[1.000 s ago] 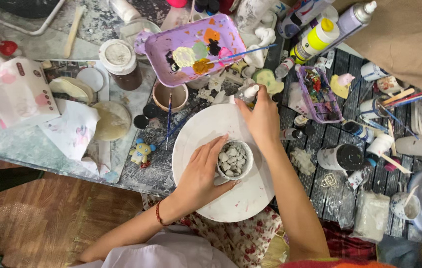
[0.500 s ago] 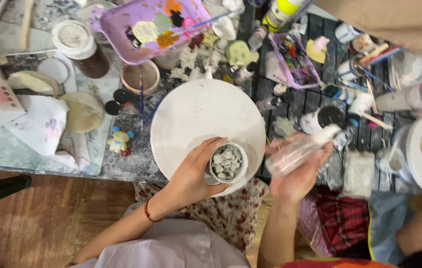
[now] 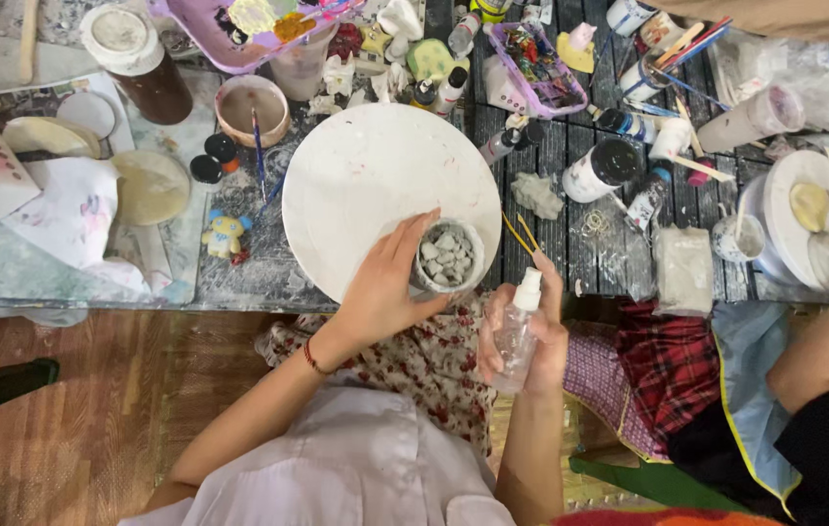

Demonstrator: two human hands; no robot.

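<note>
White-labelled black jar (image 3: 602,169) right of disc (image 3: 376,185)

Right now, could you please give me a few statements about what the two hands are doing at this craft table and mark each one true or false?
1. The left hand grips a small cup of grey chunks. True.
2. That cup stands on the wooden floor. False: it sits at the near edge of the round white board.
3. The right hand holds a clear spray bottle. True.
4. The spray bottle lies flat on the board. False: it is held upright, off the board, near the lap.
5. A paintbrush rests in the brown bowl. True.
</note>
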